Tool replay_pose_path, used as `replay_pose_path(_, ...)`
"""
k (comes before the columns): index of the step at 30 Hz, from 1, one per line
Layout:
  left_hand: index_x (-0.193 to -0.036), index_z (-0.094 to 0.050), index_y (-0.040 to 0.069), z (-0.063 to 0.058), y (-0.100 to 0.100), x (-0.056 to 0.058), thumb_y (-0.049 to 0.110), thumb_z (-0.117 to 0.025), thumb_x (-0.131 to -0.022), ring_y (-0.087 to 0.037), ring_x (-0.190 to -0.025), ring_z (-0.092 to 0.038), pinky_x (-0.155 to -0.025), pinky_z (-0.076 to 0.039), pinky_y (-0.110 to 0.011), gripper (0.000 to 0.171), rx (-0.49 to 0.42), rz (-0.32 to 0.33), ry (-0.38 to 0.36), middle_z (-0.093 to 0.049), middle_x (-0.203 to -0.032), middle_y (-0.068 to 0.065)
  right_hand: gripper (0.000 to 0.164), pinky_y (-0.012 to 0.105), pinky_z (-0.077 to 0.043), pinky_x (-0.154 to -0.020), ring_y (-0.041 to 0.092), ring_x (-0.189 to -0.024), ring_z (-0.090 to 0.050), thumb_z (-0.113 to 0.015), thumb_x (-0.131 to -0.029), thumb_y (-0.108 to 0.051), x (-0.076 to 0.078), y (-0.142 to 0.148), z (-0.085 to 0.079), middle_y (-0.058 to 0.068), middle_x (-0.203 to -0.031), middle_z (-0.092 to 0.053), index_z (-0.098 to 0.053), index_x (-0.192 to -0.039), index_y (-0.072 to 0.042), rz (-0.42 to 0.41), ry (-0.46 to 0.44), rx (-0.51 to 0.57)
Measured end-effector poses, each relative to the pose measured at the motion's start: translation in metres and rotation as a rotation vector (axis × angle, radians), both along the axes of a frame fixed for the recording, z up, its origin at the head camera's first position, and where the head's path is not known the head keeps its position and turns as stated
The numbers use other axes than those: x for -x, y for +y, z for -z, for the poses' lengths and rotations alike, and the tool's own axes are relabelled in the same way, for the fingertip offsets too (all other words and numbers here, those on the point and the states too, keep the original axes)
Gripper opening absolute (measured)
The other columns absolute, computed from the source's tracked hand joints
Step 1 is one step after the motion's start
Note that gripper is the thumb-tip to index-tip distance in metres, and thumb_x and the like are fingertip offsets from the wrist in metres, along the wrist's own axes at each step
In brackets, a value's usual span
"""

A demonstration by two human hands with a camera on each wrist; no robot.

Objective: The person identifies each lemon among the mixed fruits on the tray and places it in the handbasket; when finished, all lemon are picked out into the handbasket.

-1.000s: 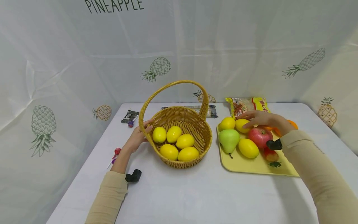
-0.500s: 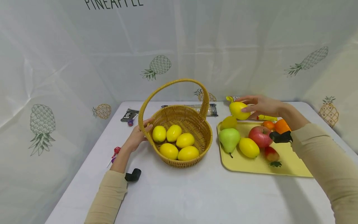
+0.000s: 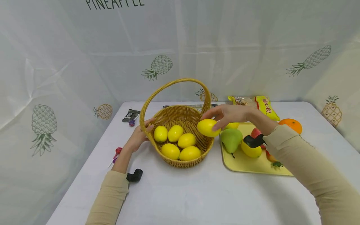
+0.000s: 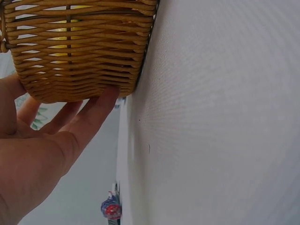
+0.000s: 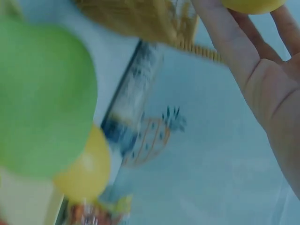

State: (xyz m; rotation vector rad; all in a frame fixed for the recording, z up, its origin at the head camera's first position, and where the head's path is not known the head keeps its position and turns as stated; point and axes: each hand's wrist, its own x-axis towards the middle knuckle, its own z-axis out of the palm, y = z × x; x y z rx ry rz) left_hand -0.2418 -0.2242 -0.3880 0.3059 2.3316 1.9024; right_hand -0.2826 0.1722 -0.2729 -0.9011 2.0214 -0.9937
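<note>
Right hand [image 3: 229, 113] pinches lemon [image 3: 206, 127] over right rim of basket [image 3: 181, 164], which stands toward back edge of worktop [image 3: 185, 197]. Left hand [image 3: 137, 137], fingers extended, touches basket's left wall.

A glossy yellow lemon [image 3: 206, 127], pinched in the right hand [image 3: 232, 113], hangs lengthwise at the right rim of a round golden wicker basket [image 3: 180, 164]. The basket, tall handle arching overhead, stands on the tabletop [image 3: 197, 200] with five lemons [image 3: 186, 140] inside.
</note>
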Motion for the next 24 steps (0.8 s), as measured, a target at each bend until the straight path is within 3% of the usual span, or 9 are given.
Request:
replay_pose_path(5,-0.151,-0.033,0.008,0.001,-0.001,-0.001,0.027,-0.046,-0.104,-0.040,-0.126,-0.043,-0.092,-0.049,-0.051,0.053,0.004,-0.001,0.004,-0.037,-0.147,-0.023,0.056,0.041,-0.052,-0.085,0.030,-0.119,-0.049,-0.074,-0.087,-0.019,0.002,-0.030,0.010,0.005,-0.139,-0.048,-0.053,-0.138,-0.011,-0.103,0.007,-0.030)
replay_pose_path(11,-0.151,-0.032,0.008,0.001,0.000,-0.001,0.026,-0.046,-0.104,-0.040,-0.127,-0.042,-0.093,-0.048,-0.053,0.052,-0.006,0.006,0.001,-0.036,-0.148,-0.023,0.054,0.037,-0.049,-0.092,0.023,-0.116,-0.050,-0.076,-0.085,-0.018,0.005,-0.058,0.019,0.002,-0.132,-0.053,-0.056,-0.135,-0.013,-0.196,0.042,-0.120)
replay_pose_path(16,-0.151,-0.032,0.008,0.001,-0.001,0.001,0.026,-0.046,-0.104,-0.040,-0.127,-0.043,-0.092,-0.048,-0.052,0.052,-0.013,0.009,-0.001,-0.036,-0.148,-0.023,0.055,0.035,-0.052,-0.086,0.024,-0.113,-0.051,-0.077,-0.084,-0.018,0.009,-0.068,0.022,0.003,-0.133,-0.052,-0.056,-0.135,-0.016,-0.204,0.037,-0.162)
replay_pose_path(21,-0.151,-0.033,0.008,0.000,0.000,0.000,0.026,-0.047,-0.104,-0.040,-0.127,-0.042,-0.094,-0.046,-0.055,0.053,-0.024,0.008,-0.005,-0.035,-0.148,-0.023,0.056,0.036,-0.048,-0.094,0.022,-0.118,-0.049,-0.078,-0.083,-0.015,0.014,-0.069,0.022,0.003,-0.134,-0.051,-0.056,-0.135,-0.014,-0.210,0.049,-0.212)
replay_pose_path(24,-0.151,-0.033,0.007,0.000,0.000,-0.001,0.025,-0.046,-0.104,-0.041,-0.128,-0.041,-0.094,-0.046,-0.057,0.052,-0.024,0.003,-0.002,-0.035,-0.148,-0.024,0.055,0.036,-0.044,-0.099,0.021,-0.119,-0.048,-0.077,-0.084,-0.015,0.016,-0.070,0.023,0.004,-0.134,-0.052,-0.056,-0.134,-0.012,-0.240,0.105,-0.239)
